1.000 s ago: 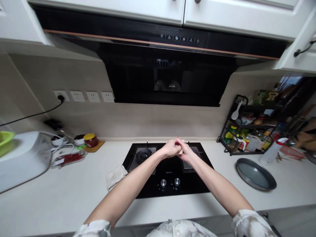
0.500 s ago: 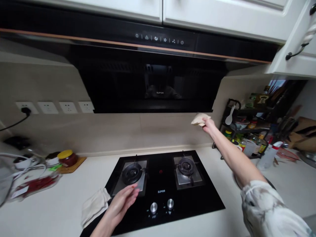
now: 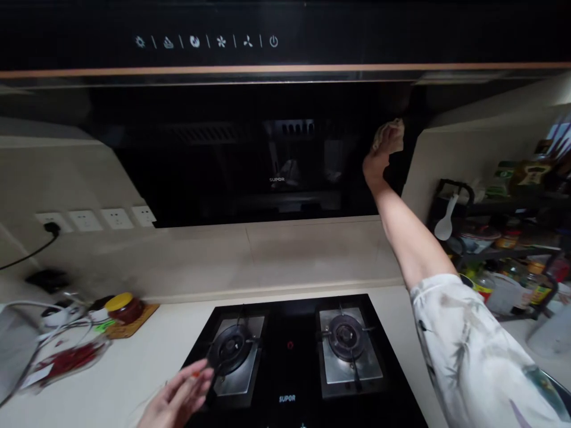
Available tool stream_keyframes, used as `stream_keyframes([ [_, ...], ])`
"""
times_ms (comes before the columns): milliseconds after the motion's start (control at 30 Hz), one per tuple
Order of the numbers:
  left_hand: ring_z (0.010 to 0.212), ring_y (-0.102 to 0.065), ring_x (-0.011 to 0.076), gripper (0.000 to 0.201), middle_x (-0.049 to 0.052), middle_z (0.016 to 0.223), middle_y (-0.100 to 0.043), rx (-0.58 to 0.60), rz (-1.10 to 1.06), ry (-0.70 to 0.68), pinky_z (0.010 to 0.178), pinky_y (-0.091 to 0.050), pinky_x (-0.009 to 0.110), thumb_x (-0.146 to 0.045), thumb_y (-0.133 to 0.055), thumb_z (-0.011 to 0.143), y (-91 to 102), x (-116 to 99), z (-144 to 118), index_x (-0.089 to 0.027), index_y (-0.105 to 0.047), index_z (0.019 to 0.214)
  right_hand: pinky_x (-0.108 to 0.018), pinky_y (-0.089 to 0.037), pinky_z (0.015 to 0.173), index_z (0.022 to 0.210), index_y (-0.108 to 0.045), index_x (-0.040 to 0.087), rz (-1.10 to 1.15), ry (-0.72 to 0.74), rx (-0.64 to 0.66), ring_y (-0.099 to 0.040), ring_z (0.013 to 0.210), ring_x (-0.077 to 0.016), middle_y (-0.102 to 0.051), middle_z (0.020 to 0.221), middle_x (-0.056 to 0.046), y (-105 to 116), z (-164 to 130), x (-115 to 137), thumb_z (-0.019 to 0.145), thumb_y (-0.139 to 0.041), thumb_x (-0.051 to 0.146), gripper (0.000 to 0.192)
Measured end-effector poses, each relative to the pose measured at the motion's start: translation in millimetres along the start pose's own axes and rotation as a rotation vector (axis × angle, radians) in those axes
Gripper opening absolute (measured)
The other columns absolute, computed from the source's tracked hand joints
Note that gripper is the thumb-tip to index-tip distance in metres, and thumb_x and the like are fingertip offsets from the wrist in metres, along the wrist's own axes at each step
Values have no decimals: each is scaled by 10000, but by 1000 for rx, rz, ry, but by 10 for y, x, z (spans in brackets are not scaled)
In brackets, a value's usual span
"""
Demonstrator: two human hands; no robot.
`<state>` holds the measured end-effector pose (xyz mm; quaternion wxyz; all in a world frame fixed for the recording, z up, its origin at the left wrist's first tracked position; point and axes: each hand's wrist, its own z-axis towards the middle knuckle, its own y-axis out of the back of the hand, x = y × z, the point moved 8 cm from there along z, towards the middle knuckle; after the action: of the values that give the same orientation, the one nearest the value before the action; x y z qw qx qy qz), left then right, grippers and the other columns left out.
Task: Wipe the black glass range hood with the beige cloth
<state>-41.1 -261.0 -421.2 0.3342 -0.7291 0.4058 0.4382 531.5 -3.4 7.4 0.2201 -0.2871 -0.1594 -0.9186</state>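
1. A wide, glossy black glass range hood (image 3: 241, 151), with a copper-coloured strip and white touch icons, fills the upper view. Its long axis runs left to right, and its sloping lower panel bears a small pale brand mark.
2. Below it, well apart, a flat, rectangular black glass cooktop (image 3: 288, 371) sits in the pale counter. Two round, dark metal burners (image 3: 232, 349) (image 3: 347, 337) stand on its square, silvery plates.
3. To the right, a dark metal rack (image 3: 504, 252) carries bottles and bowls on its shelves.
4. The bare right hand (image 3: 375, 163), on an arm in a white, leaf-patterned sleeve (image 3: 468, 339), is raised in front of the hood's panel near its right-hand edge. Most of the panel stretches to the left of this grip, and this is the nearer hand.
5. The bare left hand (image 3: 178, 393) is low, just beside the left burner. Its fingers are loosely bent, slightly blurred, with nothing seen in them.
6. A crumpled, beige fabric cloth (image 3: 395, 135) is bunched in the right hand's fingers, at their upper end, with no clear long axis. It seems to rest against the panel, though the dark, reflective glass makes contact hard to confirm.
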Motion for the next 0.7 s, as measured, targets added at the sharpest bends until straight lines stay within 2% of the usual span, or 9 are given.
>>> stream_keyframes([
  [67, 1074, -779, 340, 577, 120, 1084, -825, -30, 107, -226, 691, -678, 271, -398, -967, 491, -18, -539, -85, -216, -804, 1014, -499, -107, 1406, 1779, -149, 92, 6, -43, 2, 20, 1688, -203, 68, 1781, -118, -135, -209, -78, 1063, -402, 59, 759],
  [133, 1124, -759, 368, 689, 97, 1178, -815, -81, 239, -478, 759, -697, 330, -565, -969, 454, -30, -1137, -227, -244, -800, 1040, -546, -96, 1383, 1782, -200, 133, 1, -52, -6, 8, 1695, -229, 23, 1784, -117, -197, -365, -126, 1028, -406, 35, 788],
  [267, 1093, -750, 344, 687, 69, 1211, -803, -210, 547, -850, 969, -659, 422, -727, -787, 611, -89, -2210, -512, -274, -740, 1126, -601, -88, 1366, 1766, -279, 86, 65, -54, -65, -31, 1692, -296, -24, 1775, -166, -209, -317, -29, 1006, -386, 88, 767],
  [367, 1139, -727, 321, 592, 60, 1284, -757, -359, 722, -1094, 1039, -615, 451, -684, -618, 769, -167, -2861, -720, -283, -694, 1198, -487, -121, 1420, 1758, -252, 15, 51, 91, -75, -66, 1701, -240, -33, 1773, -174, -287, -149, 307, 1009, -340, 144, 765],
  [433, 1113, -725, 302, 559, 80, 1277, -732, -383, 786, -1187, 1012, -613, 442, -621, -574, 830, -257, -3098, -789, -249, -686, 1232, -410, -145, 1437, 1772, -226, 33, -37, 168, -67, -73, 1705, -207, -18, 1780, -140, -381, -117, 443, 986, -369, 168, 810],
  [500, 1046, -724, 285, 542, 104, 1207, -724, -347, 827, -1219, 922, -626, 416, -577, -560, 864, -325, -3104, -762, -203, -694, 1233, -428, -212, 1421, 1791, -206, 87, -170, 146, -62, -83, 1706, -221, -3, 1785, -119, -463, -150, 350, 950, -419, 180, 873],
  [567, 983, -723, 277, 537, 119, 1115, -716, -273, 859, -1191, 831, -627, 393, -571, -550, 872, -312, -2846, -617, -168, -712, 1188, -498, -320, 1352, 1802, -192, 150, -326, 95, -59, -108, 1703, -242, -7, 1785, -118, -509, -209, 101, 953, -418, 194, 880],
  [633, 944, -739, 284, 553, 133, 1044, -715, -184, 852, -1106, 760, -632, 375, -613, -554, 832, -178, -2365, -369, -159, -730, 1093, -548, -404, 1249, 1807, -175, 196, -458, 50, -91, -129, 1697, -242, -5, 1784, -119, -493, -241, -173, 1000, -357, 217, 828],
  [700, 901, -759, 293, 574, 156, 1062, -744, -147, 793, -945, 723, -642, 377, -659, -591, 774, 71, -1771, -60, -167, -733, 1035, -579, -427, 1189, 1812, -136, 223, -520, 30, -131, -141, 1690, -239, 29, 1785, -100, -457, -233, -309, 1036, -315, 247, 797],
])
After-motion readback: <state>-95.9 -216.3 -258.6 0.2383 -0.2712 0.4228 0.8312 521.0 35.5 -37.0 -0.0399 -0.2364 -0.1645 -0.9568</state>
